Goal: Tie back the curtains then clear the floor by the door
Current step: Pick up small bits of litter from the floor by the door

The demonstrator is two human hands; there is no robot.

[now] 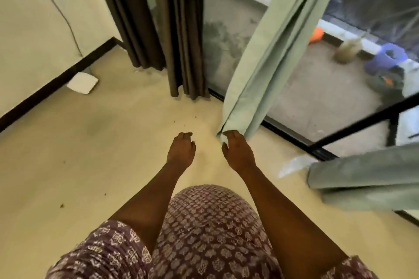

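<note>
A pale green curtain (269,52) hangs slantwise in front of the glass door, its lower end pulled toward me. My right hand (238,152) grips that lower hem. My left hand (181,149) hovers just to the left with fingers curled, holding nothing. A dark brown curtain (179,29) hangs bunched to the left, reaching the floor. A second pale green curtain panel (367,176) spreads across the floor at the right.
A white flat object (82,82) lies by the black skirting at the left wall. A clear plastic piece (294,165) lies near the black door track (292,136). Small crumbs dot the cream floor (102,142). Beyond the glass are balcony items.
</note>
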